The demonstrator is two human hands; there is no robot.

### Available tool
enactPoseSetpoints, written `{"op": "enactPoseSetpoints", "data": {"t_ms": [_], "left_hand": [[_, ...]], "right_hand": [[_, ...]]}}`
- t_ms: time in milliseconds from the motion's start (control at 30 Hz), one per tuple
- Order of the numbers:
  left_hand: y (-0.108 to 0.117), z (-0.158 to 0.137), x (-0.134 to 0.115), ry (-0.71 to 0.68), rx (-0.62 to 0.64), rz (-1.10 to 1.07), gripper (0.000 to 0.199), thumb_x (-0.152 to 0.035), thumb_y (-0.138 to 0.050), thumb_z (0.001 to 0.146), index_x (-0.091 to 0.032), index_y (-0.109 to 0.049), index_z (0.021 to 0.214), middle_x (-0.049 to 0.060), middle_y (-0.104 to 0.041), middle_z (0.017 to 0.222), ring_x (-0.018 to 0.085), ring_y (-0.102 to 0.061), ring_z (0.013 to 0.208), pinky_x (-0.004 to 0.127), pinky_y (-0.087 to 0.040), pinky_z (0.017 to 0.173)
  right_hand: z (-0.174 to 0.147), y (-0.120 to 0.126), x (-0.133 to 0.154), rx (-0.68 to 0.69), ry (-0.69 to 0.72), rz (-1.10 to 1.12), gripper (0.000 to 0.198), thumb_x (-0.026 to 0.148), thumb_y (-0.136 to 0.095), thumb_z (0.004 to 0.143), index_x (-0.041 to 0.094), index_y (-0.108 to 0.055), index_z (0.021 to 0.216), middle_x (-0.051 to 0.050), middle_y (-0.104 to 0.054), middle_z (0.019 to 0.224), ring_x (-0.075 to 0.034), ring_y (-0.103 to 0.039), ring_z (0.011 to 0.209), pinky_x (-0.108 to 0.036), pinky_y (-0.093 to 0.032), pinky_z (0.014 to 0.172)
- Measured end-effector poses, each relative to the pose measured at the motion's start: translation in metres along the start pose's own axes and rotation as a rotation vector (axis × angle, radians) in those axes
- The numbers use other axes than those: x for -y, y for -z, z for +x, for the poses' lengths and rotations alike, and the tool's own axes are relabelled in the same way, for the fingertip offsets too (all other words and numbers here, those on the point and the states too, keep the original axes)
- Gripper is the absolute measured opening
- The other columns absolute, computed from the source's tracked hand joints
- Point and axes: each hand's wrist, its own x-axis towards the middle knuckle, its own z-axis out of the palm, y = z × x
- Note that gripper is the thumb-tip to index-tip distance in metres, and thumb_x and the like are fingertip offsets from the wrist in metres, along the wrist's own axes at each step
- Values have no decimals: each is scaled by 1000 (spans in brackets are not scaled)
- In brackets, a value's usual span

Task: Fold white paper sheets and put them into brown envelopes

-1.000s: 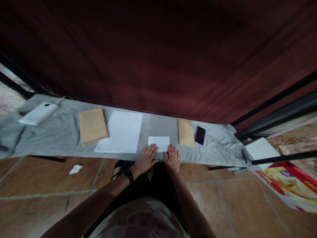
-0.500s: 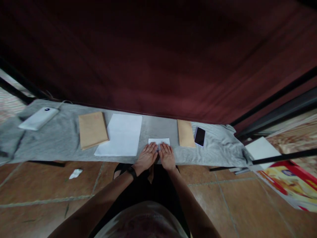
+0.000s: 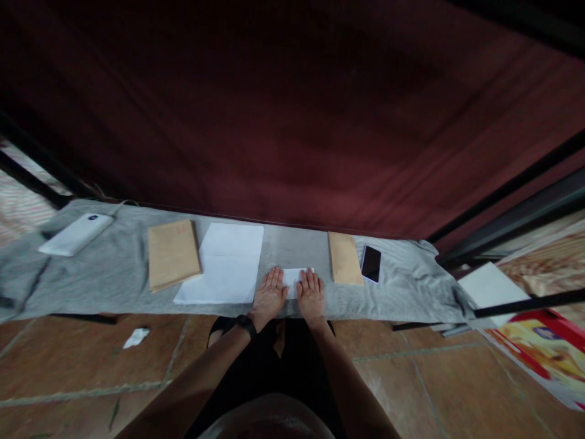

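A small white piece of paper, seemingly folded, lies on the grey cloth near the front edge. My left hand rests flat on its left side with the fingers stretched out, and a dark band circles that wrist. On the paper's right side my right hand lies flat, its fingers slightly spread. Between the two hands the middle of the paper shows. Left of my left hand is a stack of larger white sheets. The brown envelope lies to the right of my right hand.
Brown envelopes overlap the white sheets at the left. A white device with a cable lies at the far left. At the right is a phone. A colourful box stands beyond the cloth's right end, and crumpled tissue lies on the floor.
My hands have moved apart, from the middle of the small paper out to its two sides, so its centre now shows. The whole view has shifted slightly.
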Motion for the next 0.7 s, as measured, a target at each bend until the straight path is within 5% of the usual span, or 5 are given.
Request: {"op": "enactPoseSetpoints", "data": {"t_ms": [267,333,500,600,700], "left_hand": [[30,-5,16,38,22,-8,53,-31,-38,97,-10,-49,144,16,-52,149,28,-41,144,47,-33,119],[47,-4,43,133,-70,-27,54,-36,-39,97,-13,-48,145,15,-48,153,30,-33,148,50,-28,120],[103,-16,153,732,-359,-45,65,-45,-50,92,-8,-42,144,25,-37,156,38,-28,148,54,-31,115],[128,-37,208,884,-375,-46,63,-45,-63,86,-7,-46,133,27,-55,134,41,-45,134,50,-44,100],[134,-56,234,1006,-318,-77,56,-41,-75,75,-8,-53,113,23,-62,110,43,-51,122,48,-46,90]], "right_hand": [[-2,-5,4,-102,-19,-24,51,32,-36,104,11,-44,150,-24,-41,154,-33,-43,139,-53,-31,112],[-2,-6,3,-106,-18,-23,51,33,-38,104,12,-44,150,-23,-40,155,-34,-44,139,-53,-31,112],[-3,-8,2,-92,-20,-22,52,35,-38,104,13,-44,150,-22,-39,156,-34,-42,140,-53,-30,113],[-4,-10,2,-108,-28,-10,52,36,-38,104,13,-45,150,-21,-40,156,-34,-42,140,-54,-30,113],[-4,-13,2,-123,-24,-10,52,36,-36,104,14,-44,151,-21,-40,156,-34,-43,140,-54,-31,112]]}}
